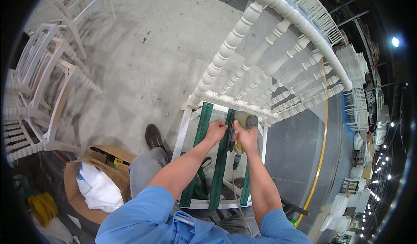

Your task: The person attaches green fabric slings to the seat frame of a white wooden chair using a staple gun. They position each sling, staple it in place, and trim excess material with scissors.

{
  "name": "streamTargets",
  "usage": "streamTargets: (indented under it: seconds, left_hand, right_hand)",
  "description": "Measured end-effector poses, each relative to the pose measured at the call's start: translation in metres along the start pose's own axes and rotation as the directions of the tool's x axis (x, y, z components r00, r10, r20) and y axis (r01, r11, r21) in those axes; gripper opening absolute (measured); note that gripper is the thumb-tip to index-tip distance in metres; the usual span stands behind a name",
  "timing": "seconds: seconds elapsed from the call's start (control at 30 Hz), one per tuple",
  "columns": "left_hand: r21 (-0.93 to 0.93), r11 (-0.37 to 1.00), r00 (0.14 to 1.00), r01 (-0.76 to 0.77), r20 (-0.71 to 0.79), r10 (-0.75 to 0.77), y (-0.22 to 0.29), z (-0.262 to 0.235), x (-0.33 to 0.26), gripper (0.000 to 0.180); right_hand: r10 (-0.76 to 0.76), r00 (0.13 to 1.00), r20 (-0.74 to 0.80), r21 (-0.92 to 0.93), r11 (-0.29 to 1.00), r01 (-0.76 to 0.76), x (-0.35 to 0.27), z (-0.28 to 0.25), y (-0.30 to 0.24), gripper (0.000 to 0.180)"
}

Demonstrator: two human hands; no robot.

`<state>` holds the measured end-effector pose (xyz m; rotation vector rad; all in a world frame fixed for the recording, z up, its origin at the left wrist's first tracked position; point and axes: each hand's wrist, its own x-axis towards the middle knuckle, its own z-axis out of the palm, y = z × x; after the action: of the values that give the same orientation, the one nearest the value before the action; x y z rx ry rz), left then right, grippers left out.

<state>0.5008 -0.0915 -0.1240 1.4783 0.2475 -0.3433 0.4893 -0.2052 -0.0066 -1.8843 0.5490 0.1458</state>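
A white chair frame with a back of turned spindles (pixel 214 70) stands in front of me. Green webbing straps (pixel 217 174) run from front to back across its open seat frame (pixel 180 133). My right hand (pixel 246 139) is wrapped round a yellowish air stapler (pixel 240 119) near the back of the seat, over the middle strap. An air hose (pixel 235 184) trails from the stapler toward me. Just left of the tool, my left hand (pixel 215 132) is closed in a pinch at that strap's edge; what its fingertips hold is hidden.
More white chair frames (pixel 54 94) are stacked at the left. An open cardboard box (pixel 74 196) with white sheets (pixel 99 189) sits by my left leg, near a yellow bag (pixel 42 208). A yellow floor line (pixel 323 157) runs along the right, with stacked white chair parts (pixel 358 107) beyond.
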Motion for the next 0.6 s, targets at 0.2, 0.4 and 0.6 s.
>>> streamTargets:
  seconds: [0.2,0.4,0.6]
  left_hand:
    - [-0.021,0.998,0.997,0.065,0.036,-0.064,0.002,0.001,-0.009,0.017]
    - [-0.352,0.743,0.796,0.570,0.460,-0.393,0.035,0.004,-0.059,0.027]
    - [-0.402,0.629,0.704,0.665,0.619,-0.348,0.034,0.019,-0.161,0.031]
  right_hand:
    - [0.025,0.999,0.041,0.040,0.999,-0.027,-0.004,-0.012,-0.008,0.031]
    - [0.062,0.996,-0.058,0.197,0.979,-0.049,-0.066,-0.081,-0.031,0.031]
    - [0.034,0.964,-0.265,0.276,0.960,0.042,-0.218,-0.270,-0.028,0.034]
